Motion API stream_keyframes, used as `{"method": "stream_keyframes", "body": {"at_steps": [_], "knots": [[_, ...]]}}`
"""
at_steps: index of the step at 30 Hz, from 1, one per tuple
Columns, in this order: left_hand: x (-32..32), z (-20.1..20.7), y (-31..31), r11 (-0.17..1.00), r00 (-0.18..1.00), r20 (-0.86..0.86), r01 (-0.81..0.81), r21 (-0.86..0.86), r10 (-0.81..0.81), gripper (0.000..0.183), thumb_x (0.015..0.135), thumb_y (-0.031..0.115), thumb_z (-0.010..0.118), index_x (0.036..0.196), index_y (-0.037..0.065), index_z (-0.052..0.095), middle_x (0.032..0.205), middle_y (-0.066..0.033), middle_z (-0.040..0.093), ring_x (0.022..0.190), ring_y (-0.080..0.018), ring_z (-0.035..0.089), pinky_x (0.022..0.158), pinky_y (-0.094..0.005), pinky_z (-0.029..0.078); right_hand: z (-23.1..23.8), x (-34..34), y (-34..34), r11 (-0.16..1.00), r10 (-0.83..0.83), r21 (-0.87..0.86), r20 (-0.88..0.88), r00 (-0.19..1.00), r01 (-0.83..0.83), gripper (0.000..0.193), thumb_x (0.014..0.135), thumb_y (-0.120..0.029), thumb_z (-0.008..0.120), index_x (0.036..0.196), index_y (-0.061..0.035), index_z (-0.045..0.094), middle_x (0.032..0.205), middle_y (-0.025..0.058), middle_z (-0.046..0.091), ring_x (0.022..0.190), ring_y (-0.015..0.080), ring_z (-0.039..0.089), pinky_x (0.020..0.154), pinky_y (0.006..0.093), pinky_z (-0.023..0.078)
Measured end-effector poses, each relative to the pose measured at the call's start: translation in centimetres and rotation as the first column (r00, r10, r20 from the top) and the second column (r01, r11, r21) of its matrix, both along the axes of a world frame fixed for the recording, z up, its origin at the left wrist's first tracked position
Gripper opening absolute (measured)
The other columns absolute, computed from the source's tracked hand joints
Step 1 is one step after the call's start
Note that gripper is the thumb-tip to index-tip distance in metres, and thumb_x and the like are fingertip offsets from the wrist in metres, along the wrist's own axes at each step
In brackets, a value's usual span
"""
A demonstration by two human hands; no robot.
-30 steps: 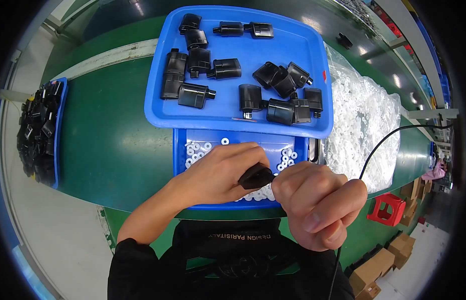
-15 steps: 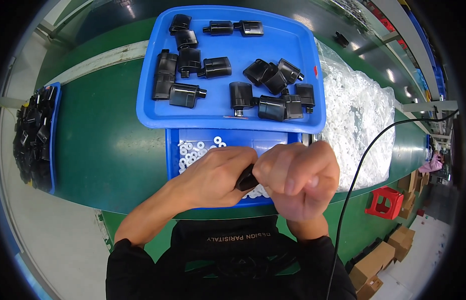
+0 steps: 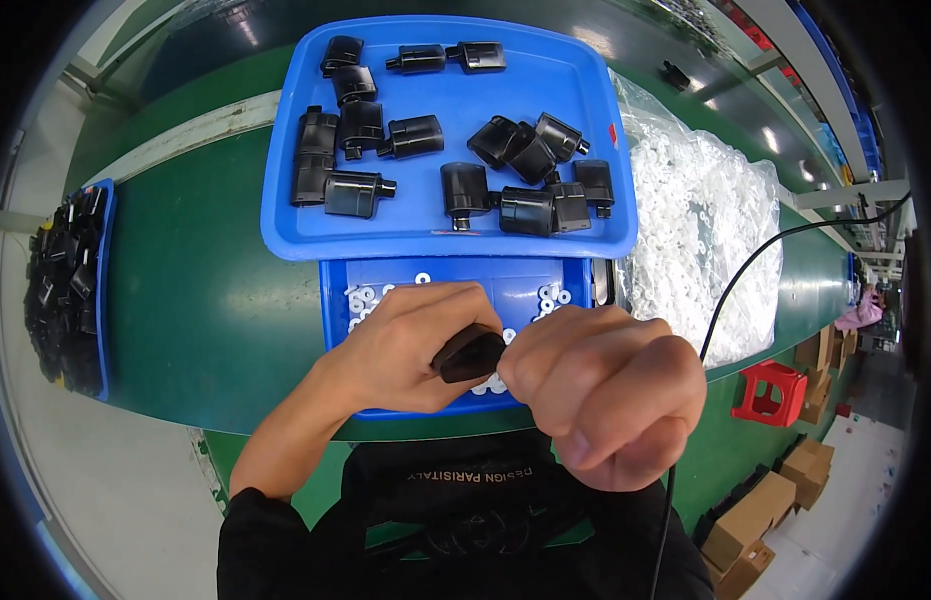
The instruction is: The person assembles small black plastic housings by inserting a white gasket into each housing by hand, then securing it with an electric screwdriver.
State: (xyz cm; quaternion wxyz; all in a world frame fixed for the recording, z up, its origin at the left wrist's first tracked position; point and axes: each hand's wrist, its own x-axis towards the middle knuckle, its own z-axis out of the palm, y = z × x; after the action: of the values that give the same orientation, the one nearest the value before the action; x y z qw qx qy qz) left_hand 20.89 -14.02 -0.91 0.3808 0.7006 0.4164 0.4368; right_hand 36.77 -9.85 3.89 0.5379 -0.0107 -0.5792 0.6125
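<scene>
Left hand (image 3: pixel 410 345) grips a small black housing (image 3: pixel 469 352) over the blue bin (image 3: pixel 335 300) of white rings (image 3: pixel 360 298); right hand (image 3: pixel 605 385) fisted against it. Upper blue tray (image 3: pixel 585 75) holds loose black housings; left bin (image 3: pixel 103 290) piled with more.

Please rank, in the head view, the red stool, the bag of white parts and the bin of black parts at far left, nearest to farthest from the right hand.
From the right hand:
1. Bag of white parts, just beyond it, to the right.
2. Red stool, on the floor at right.
3. Bin of black parts, far left.

Left hand (image 3: pixel 410 345) and right hand (image 3: pixel 610 390) gripping small black part (image 3: pixel 469 352), above blue bin (image 3: pixel 465 285) of white rings (image 3: pixel 360 300)
</scene>
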Motion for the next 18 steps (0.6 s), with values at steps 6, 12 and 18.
{"method": "stream_keyframes", "body": {"at_steps": [6,12,18], "knots": [[0.0,-0.1,-0.2,1.000,1.000,0.020,0.016,0.007,-0.016,0.028,0.065,0.003,0.072,0.088,0.002,0.057,0.072,-0.0112,0.054,0.063,-0.0311,0.056,0.053,-0.0358,0.043,-0.6,-0.5,-0.2,0.999,0.044,-0.004,0.006,0.999,-0.044,0.023,0.093,-0.008,0.040,0.080,0.0008,0.057,0.062,0.0072,0.056,0.043,0.0189,0.046,0.041,0.0307,0.036],[0.2,0.0,-0.5,1.000,1.000,0.007,0.012,0.005,-0.012,0.026,0.064,0.001,0.070,0.087,0.001,0.056,0.073,-0.0128,0.055,0.065,-0.0343,0.055,0.056,-0.0382,0.043,-0.8,-0.9,-0.5,0.998,0.065,0.007,-0.023,0.998,-0.065,0.022,0.091,-0.007,0.040,0.078,0.0003,0.056,0.059,0.0065,0.053,0.043,0.0184,0.043,0.040,0.0308,0.032],[0.1,0.6,-0.3,0.998,0.996,-0.075,-0.055,0.006,0.055,0.023,0.066,0.000,0.068,0.084,0.001,0.055,0.072,-0.0134,0.056,0.067,-0.0358,0.056,0.057,-0.0392,0.043,-1.2,-1.1,0.0,1.000,0.024,0.010,0.113,0.993,-0.025,0.054,0.100,-0.045,0.041,0.063,-0.0050,0.045,0.048,0.0049,0.043,0.035,0.0170,0.035,0.038,0.0308,0.032]]}}
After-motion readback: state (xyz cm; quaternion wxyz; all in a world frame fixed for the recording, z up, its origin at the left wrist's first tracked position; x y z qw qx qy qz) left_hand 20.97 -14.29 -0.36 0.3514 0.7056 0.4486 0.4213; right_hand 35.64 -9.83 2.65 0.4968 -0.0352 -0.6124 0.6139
